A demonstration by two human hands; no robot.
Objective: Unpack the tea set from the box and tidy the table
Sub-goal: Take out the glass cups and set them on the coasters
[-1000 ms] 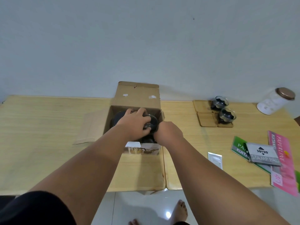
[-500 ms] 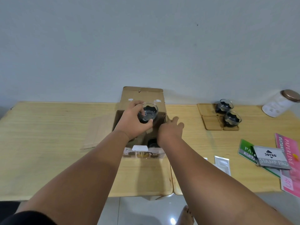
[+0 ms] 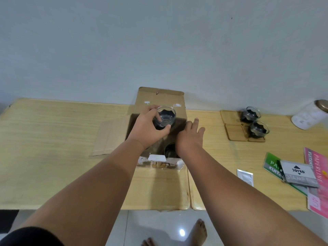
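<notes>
An open cardboard box [image 3: 159, 102] stands in the middle of the wooden table [image 3: 53, 132]. My left hand [image 3: 148, 129] grips a small glass cup [image 3: 166, 117] with a dark insert, held above the box's opening. With straight fingers, my right hand [image 3: 190, 137] rests on the box's right edge. Another dark item [image 3: 169, 151] shows down inside the box, partly hidden by my wrists. Two more glass cups [image 3: 250, 113] [image 3: 258, 129] sit on wooden coasters [image 3: 236, 133] at the right.
A white jar with a bronze lid [image 3: 310, 114] stands at the far right by the wall. A grey stamp pad box [image 3: 298, 173] lies on green and pink receipt books [image 3: 316, 180]. A small white packet [image 3: 245, 176] lies near the front edge. The box's flap [image 3: 104, 137] lies flat at the left.
My left hand has lifted the glass cup out of the box and a little higher. My right hand came out of the box and now lies on its right edge.
</notes>
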